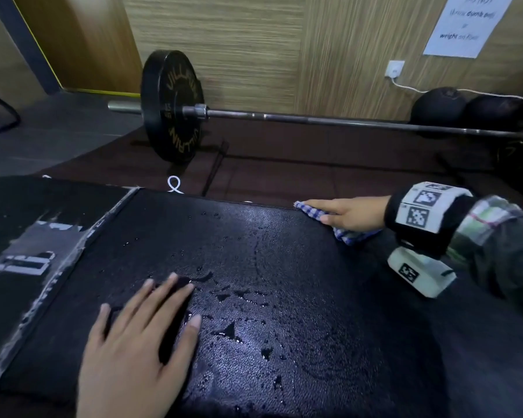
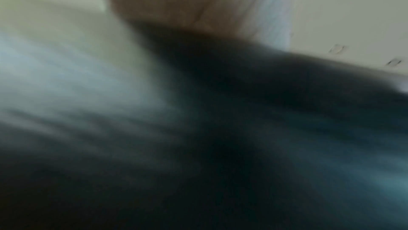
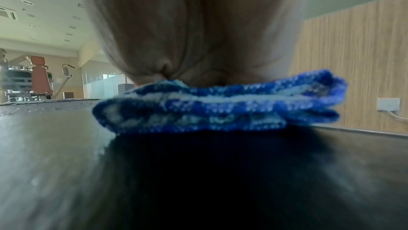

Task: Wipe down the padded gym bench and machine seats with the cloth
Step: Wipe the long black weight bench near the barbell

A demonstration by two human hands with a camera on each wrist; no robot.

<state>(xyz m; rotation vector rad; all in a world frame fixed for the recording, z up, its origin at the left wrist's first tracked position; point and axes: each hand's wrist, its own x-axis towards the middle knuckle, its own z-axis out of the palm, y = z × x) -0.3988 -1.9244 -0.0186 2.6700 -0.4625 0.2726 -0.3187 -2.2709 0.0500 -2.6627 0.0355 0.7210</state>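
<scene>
The black padded bench (image 1: 269, 297) fills the lower half of the head view, its surface wet with droplets and small puddles. My right hand (image 1: 347, 214) presses flat on a folded blue-and-white checked cloth (image 1: 352, 235) at the bench's far edge, fingers straight. In the right wrist view the cloth (image 3: 220, 104) lies folded under my palm (image 3: 194, 33) on the pad (image 3: 88, 164). My left hand (image 1: 136, 336) lies flat on the near part of the pad, fingers spread, holding nothing. The left wrist view is a dark blur.
A barbell (image 1: 314, 119) with a black plate (image 1: 171, 105) lies on the floor beyond the bench, by a wood-panelled wall. Dark medicine balls (image 1: 465, 110) sit at the back right. A worn pad section with a torn label (image 1: 27, 257) adjoins the bench on the left.
</scene>
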